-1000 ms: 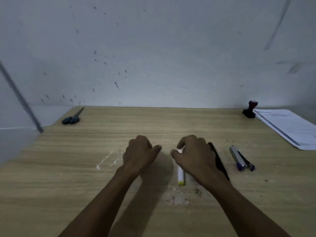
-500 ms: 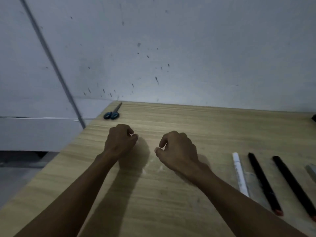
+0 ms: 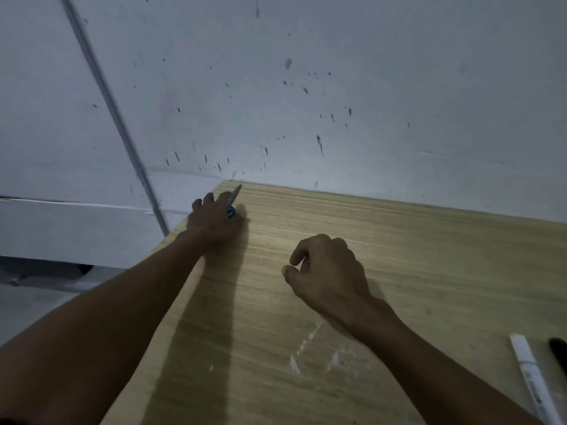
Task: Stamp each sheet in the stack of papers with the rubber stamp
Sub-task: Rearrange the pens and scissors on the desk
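The rubber stamp and the stack of papers are out of view. My left hand [image 3: 214, 220] reaches to the far left corner of the wooden table [image 3: 399, 256] and lies over a pair of scissors [image 3: 233, 200]. Only the metal blade tip and a bit of blue handle show past my fingers. I cannot tell whether the fingers have closed round the handle. My right hand [image 3: 325, 271] rests on the table in the middle, fingers loosely curled, holding nothing.
A white marker [image 3: 534, 381] and the end of a black pen [image 3: 558, 348] lie at the lower right edge of the view. The table's left edge drops off beside my left forearm. A spotted white wall stands right behind the table.
The view has swung left, so the stamp and papers left the frame. My left hand moved forward and left from the table's middle onto the scissors. My right hand stayed curled.
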`<state>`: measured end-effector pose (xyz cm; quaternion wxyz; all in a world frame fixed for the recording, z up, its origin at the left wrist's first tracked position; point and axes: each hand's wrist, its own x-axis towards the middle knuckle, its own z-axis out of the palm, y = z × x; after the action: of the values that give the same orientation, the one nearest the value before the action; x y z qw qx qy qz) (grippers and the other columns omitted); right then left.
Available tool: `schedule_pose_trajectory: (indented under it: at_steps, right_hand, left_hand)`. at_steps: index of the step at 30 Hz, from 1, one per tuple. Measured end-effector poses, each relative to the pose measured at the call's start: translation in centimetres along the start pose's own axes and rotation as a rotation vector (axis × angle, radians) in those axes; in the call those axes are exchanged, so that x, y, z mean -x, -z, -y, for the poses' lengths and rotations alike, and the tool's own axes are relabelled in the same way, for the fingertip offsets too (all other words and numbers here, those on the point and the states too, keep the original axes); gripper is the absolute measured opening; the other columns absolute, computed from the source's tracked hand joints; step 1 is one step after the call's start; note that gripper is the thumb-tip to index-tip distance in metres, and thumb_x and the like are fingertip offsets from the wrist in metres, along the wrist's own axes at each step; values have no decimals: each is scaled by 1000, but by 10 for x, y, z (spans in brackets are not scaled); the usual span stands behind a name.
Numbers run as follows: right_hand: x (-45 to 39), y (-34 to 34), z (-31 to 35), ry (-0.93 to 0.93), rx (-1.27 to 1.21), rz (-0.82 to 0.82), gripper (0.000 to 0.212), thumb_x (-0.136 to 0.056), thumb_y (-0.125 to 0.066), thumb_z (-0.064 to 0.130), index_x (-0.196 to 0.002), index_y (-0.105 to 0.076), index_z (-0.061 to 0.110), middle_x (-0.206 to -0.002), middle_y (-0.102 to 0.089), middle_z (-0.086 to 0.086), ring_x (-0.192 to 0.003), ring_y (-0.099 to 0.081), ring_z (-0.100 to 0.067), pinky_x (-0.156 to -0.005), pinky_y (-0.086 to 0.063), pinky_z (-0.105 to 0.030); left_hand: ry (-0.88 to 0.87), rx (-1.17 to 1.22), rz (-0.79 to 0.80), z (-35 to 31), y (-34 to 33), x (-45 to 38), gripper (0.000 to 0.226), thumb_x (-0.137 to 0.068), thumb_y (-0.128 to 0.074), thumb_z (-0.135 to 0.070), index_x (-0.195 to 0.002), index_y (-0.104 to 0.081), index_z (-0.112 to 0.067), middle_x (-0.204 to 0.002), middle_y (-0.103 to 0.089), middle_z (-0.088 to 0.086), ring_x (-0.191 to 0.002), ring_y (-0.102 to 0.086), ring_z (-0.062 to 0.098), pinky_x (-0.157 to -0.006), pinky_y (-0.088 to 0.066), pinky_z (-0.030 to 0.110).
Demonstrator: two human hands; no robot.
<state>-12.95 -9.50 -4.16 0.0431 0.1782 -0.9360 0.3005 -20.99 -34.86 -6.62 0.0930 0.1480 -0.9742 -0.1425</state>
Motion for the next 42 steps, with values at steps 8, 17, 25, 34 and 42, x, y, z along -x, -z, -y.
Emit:
schedule_pose_trajectory:
  at_steps: [8, 17, 25, 34, 42]
  right_hand:
    - [-5, 13, -9, -3, -4, 1, 25, -80, -69, 47, -96, -68, 27, -85, -68, 9, -87, -64, -13, -78, -51, -31]
    - [34, 40, -26, -61, -39, 10, 22, -79, -73, 44, -92, -70, 27, -70, -68, 10, -75, -65, -9, -75, -55, -35]
    - [108, 83, -65, -131, -20, -69, 21, -76, -74, 44, -89, -73, 27, -68, -66, 11, -72, -65, -7, -72, -55, -33]
    - [180, 136, -112, -207, 25, -190, 14, -76, -77, 41, -83, -72, 30, -66, -65, 12, -76, -63, -7, -71, -56, -34]
    - [219, 160, -136, -269, 31, -218, 18, -78, -77, 36, -92, -75, 25, -74, -67, 12, -68, -63, -4, -68, -59, -36]
  left_hand:
    - [-56, -162, 80, 2, -2, -21, 40, -94, -44, -43, -129, -52, -25, -128, -54, 18, -119, -43, 39, -97, -34, 50]
    - [-205, 58, 27, -63, 11, 88, 37, -93, -54, -45, -120, -58, -19, -114, -58, 19, -113, -44, 34, -88, -33, 39]
    - [-328, 198, 57, -149, 10, 218, 38, -90, -53, -51, -124, -54, -33, -100, -39, 0, -103, -43, 23, -78, -37, 30]
    - [-436, 74, 143, -222, -11, 303, 41, -95, -44, -50, -131, -47, -30, -119, -43, 6, -116, -39, 26, -83, -43, 33]
    - [-458, -56, 113, -238, -20, 324, 32, -98, -41, -42, -124, -52, -26, -116, -45, 5, -109, -42, 26, -83, -45, 34]
